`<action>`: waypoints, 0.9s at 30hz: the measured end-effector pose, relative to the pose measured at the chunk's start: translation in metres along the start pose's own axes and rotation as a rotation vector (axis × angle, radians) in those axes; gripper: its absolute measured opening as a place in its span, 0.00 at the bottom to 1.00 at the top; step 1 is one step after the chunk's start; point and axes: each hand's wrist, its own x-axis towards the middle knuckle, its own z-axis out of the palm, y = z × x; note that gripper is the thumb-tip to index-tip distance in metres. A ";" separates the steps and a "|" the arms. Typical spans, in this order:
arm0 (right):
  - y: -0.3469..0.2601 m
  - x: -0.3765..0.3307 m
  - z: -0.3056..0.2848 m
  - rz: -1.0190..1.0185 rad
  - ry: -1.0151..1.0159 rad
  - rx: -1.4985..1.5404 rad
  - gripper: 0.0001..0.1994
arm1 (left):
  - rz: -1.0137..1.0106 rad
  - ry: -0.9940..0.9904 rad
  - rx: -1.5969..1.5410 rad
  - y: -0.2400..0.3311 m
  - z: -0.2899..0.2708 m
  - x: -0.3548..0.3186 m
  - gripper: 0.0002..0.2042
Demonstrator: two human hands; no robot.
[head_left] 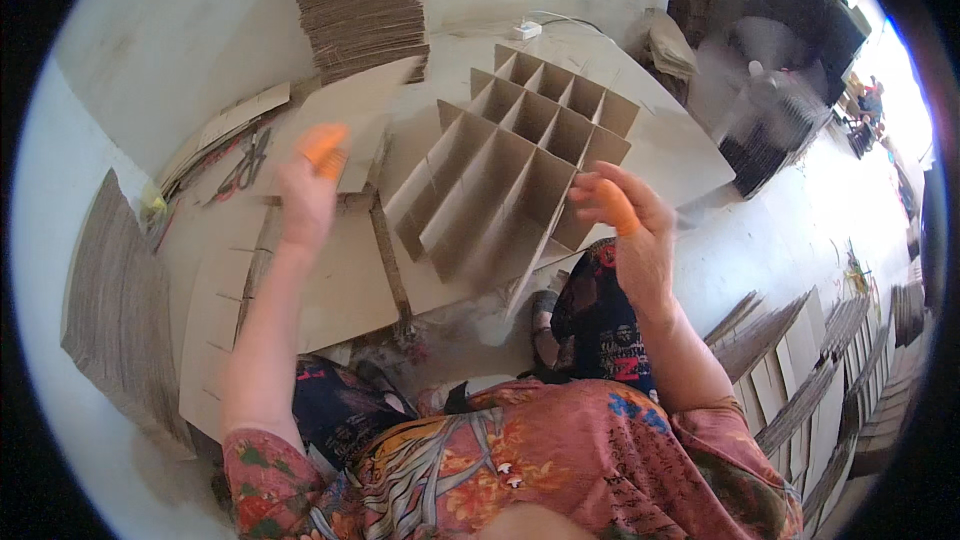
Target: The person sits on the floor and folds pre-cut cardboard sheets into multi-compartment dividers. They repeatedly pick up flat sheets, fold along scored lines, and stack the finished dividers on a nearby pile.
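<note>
A cardboard divider grid of interlocked slotted panels stands tilted on the table in front of me; its near end is blurred. My right hand, with an orange cover on the thumb, has its fingers closed at the grid's right edge. My left hand, also with orange finger covers, is smeared by motion. It appears closed on the near edge of a flat cardboard sheet, which slants up toward the back wall. More flat cardboard pieces lie below my left hand.
Scissors rest at the table's left. Cardboard stacks stand at the back, far left and lower right. A fan is at the right rear. A white power socket lies behind the grid.
</note>
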 end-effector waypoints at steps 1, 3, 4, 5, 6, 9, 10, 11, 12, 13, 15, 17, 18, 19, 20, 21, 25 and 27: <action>-0.005 0.002 0.005 0.097 -0.030 0.085 0.15 | -0.002 -0.057 -0.117 0.031 0.004 -0.011 0.15; -0.015 0.006 0.013 0.295 -0.079 0.255 0.16 | 0.074 -0.236 -0.247 0.099 0.006 -0.034 0.20; -0.017 0.009 0.019 0.361 -0.089 0.301 0.16 | 0.091 -0.302 -0.426 0.112 0.011 -0.051 0.22; -0.018 0.010 0.020 0.340 -0.015 0.326 0.16 | 0.281 -0.355 -0.399 0.127 0.015 -0.058 0.24; -0.016 0.010 0.021 0.319 0.054 0.352 0.15 | 0.463 -0.415 -0.357 0.134 0.021 -0.063 0.20; -0.026 0.010 0.009 0.193 0.149 0.268 0.10 | 0.501 -0.420 -0.388 0.144 0.027 -0.059 0.17; -0.031 0.010 0.000 0.088 0.142 0.138 0.09 | 0.269 -0.375 -0.459 0.134 0.029 -0.056 0.20; -0.039 0.009 -0.005 -0.016 0.134 0.014 0.08 | 0.041 -0.307 -0.545 0.126 0.027 -0.051 0.23; -0.053 0.005 -0.001 -0.054 0.125 -0.012 0.06 | -0.095 -0.151 -0.540 0.115 0.028 -0.036 0.25; -0.055 0.003 -0.002 -0.105 0.122 -0.140 0.06 | -0.186 -0.055 -0.431 0.099 0.028 -0.018 0.29; -0.057 -0.001 0.000 -0.216 0.092 -0.377 0.07 | -0.375 0.023 -0.625 0.077 0.025 0.011 0.25; -0.060 -0.006 0.004 -0.174 -0.014 -0.434 0.07 | -0.453 -0.177 -0.666 0.047 0.026 0.027 0.21; -0.056 -0.006 0.001 -0.155 -0.078 -0.485 0.08 | -0.496 -0.280 -0.687 0.040 0.031 0.030 0.19; -0.054 -0.006 -0.001 -0.135 -0.144 -0.535 0.09 | -0.474 -0.255 -0.709 0.035 0.035 0.029 0.18; -0.058 -0.007 0.005 -0.145 -0.105 -0.466 0.08 | -0.457 -0.234 -0.728 0.033 0.040 0.028 0.16; -0.055 -0.007 0.007 -0.112 -0.097 -0.401 0.08 | -0.440 -0.212 -0.746 0.031 0.043 0.027 0.15; -0.034 -0.012 0.007 -0.005 -0.078 -0.418 0.07 | -0.452 -0.198 -0.694 0.021 0.047 0.028 0.12; -0.013 -0.014 0.005 0.041 -0.090 -0.462 0.07 | -0.551 -0.357 -0.576 0.006 0.050 0.024 0.12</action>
